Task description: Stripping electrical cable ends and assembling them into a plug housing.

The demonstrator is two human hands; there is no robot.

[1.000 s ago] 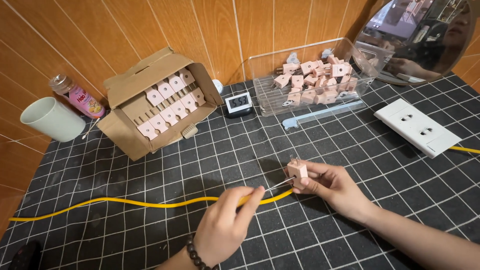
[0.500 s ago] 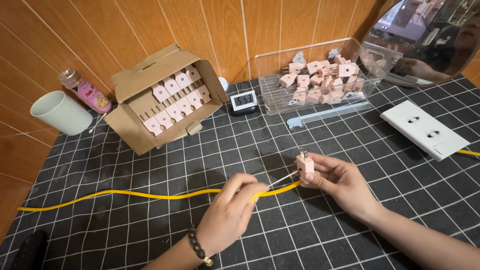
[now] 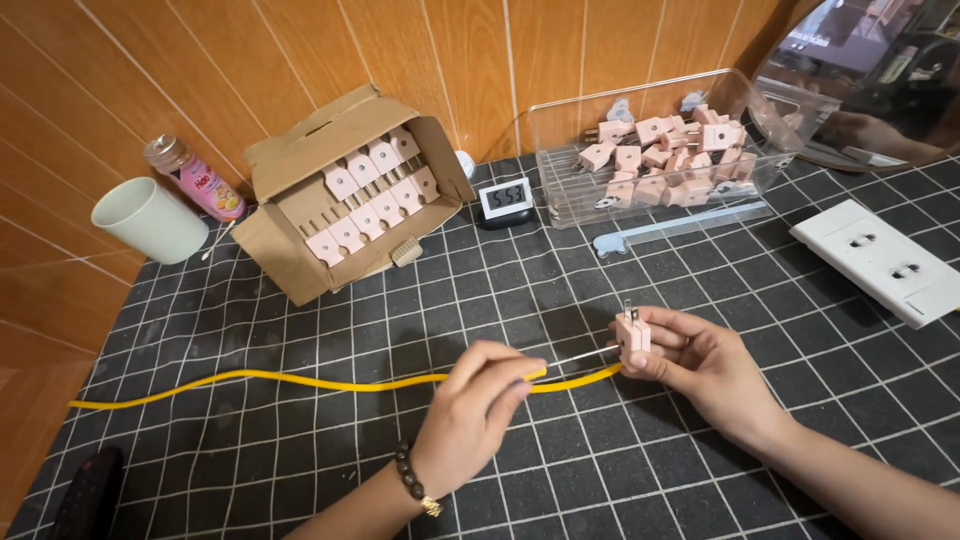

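Your left hand pinches the thin yellow cable between thumb and forefinger, close to its stripped end, where a bare silvery wire tip sticks out toward the right. The other fingers curl loosely under the palm, and a dark bead bracelet sits on that wrist. Your right hand is closed around a small pale pink plastic plug, gripping it between thumb and fingertips with its two metal prongs pointing upward. The plug sits just beside the wire tip; you cannot tell whether the two touch. The cable runs leftward from your hands across the black mat with a white grid pattern, lying in a gentle curve toward the left edge of the mat.

Behind your hands, an open brown cardboard box holds rows of the same pink plugs. To its right stands a small black digital clock, and beyond that a clear plastic bin with a loose heap of pink plugs inside. A light blue plastic strip lies in front of the bin. At the right edge rests a white rectangular wall socket plate. On the left stand a pale green cup and a small pink bottle, against the wooden panel wall.
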